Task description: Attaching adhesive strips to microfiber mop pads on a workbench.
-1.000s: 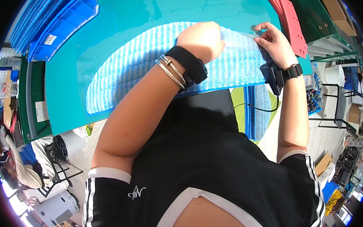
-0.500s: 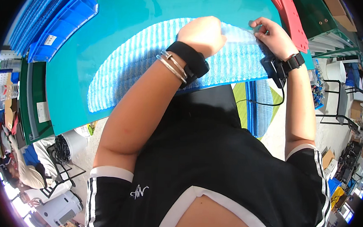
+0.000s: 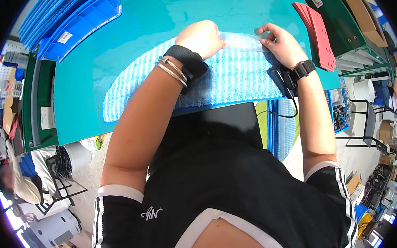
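A half-round blue-and-white striped textile pad with a blue edge lies on the teal tabletop in front of me. Above its far edge a clear plastic strip stretches between both hands. My left hand is closed in a fist-like pinch at the strip's left end, its fingertips mostly hidden. The thumb and curled fingers of my right hand close on the right end. A black wristband with a small device and a cable is on my right wrist, above the pad.
Blue plastic bins stand at the table's far left. Red perforated plates lie along the right edge. More blue striped pads are below the front edge, right of my lap. A person sits in the left background.
Both hands have shifted left in the picture, still with the clear strip between them. The whole view has also moved slightly, with table and bins appearing lower.
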Demonstrator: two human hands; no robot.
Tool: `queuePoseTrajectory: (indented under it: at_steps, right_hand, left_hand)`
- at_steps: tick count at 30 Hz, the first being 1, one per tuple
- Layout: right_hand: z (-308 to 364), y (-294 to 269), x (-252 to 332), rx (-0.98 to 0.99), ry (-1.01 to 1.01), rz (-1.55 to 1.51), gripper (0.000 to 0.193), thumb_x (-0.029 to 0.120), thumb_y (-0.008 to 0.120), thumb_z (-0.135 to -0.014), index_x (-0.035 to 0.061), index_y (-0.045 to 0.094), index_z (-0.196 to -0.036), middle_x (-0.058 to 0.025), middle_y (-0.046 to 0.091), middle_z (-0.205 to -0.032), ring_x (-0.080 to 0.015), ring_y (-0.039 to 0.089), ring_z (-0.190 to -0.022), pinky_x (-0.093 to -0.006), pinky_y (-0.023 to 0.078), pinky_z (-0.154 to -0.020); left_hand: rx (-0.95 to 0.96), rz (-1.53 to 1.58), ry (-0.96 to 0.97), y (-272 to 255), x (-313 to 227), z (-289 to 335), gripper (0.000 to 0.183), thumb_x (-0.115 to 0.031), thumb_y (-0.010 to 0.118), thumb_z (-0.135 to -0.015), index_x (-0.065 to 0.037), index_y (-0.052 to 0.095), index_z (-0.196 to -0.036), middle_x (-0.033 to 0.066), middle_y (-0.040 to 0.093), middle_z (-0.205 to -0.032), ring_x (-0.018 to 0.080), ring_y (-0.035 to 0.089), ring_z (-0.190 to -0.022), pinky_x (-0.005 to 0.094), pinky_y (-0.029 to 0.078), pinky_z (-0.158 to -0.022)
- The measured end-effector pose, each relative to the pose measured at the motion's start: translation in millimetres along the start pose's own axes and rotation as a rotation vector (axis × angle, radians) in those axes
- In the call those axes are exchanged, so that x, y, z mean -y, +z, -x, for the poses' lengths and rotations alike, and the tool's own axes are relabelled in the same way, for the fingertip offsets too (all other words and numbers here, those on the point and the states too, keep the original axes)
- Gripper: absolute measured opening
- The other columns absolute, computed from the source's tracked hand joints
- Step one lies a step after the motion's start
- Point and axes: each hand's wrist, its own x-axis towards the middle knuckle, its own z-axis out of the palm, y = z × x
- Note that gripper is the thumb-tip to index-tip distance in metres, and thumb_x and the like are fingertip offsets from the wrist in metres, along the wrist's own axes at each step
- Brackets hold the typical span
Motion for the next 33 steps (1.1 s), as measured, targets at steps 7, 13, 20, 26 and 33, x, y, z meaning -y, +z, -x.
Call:
queuePoseTrajectory:
  at_steps: [7,13,20,26,33]
  right_hand:
    - [-2.6,3.0,-3.4,0.041,0.026,-0.020,0.025,0.013,0.062,-0.093,0.0100,0.063,-0.117,-0.0054,0.061,-0.080,-0.0156,0.059,-0.075,-0.0298,0.049,-0.071]
    - [-3.9,3.0,3.6,0.032,0.012,0.071,0.026,0.014,0.061,-0.092,0.0105,0.064,-0.117,-0.0116,0.069,-0.089,-0.0218,0.066,-0.082,-0.0333,0.052,-0.075]
    - [-3.1,0.1,17.7,-0.012,0.013,0.114,0.027,0.012,0.057,-0.089,0.0100,0.064,-0.115,-0.0162,0.070,-0.092,-0.0284,0.068,-0.088,-0.0383,0.052,-0.079]
    - [1.0,8.9,46.5,-0.088,-0.038,0.113,0.024,0.013,0.057,-0.089,0.0089,0.064,-0.111,-0.0192,0.069,-0.096,-0.0345,0.066,-0.094,-0.0415,0.051,-0.083]
    - [-5.7,25.9,44.0,-0.004,-0.060,0.098,0.026,0.013,0.058,-0.090,0.0098,0.062,-0.115,-0.0177,0.069,-0.098,-0.0329,0.066,-0.094,-0.0407,0.052,-0.083]
  left_hand:
    - [-0.061,-0.014,0.017,7.5,2.4,-2.5,0.034,-0.030,0.074,-0.077,-0.001,0.057,-0.069,0.0181,0.060,-0.067,0.0325,0.061,-0.066,0.0403,0.050,-0.067]
    - [-0.103,-0.056,-0.009,10.9,0.6,-3.5,0.031,-0.030,0.073,-0.078,-0.001,0.061,-0.074,0.0185,0.065,-0.074,0.0343,0.065,-0.075,0.0409,0.051,-0.072]
    - [-0.199,-0.064,0.050,11.2,3.1,3.6,0.028,-0.027,0.070,-0.081,0.000,0.062,-0.078,0.0187,0.065,-0.076,0.0337,0.065,-0.076,0.0406,0.052,-0.073]
    - [-0.077,-0.081,-0.020,-27.9,12.6,15.5,0.026,-0.026,0.068,-0.080,0.000,0.065,-0.080,0.0191,0.066,-0.079,0.0341,0.065,-0.077,0.0419,0.052,-0.073]
    - [-0.056,-0.090,-0.055,-16.0,34.3,17.9,0.027,-0.028,0.068,-0.082,-0.002,0.062,-0.080,0.0187,0.065,-0.079,0.0341,0.064,-0.077,0.0424,0.051,-0.074]
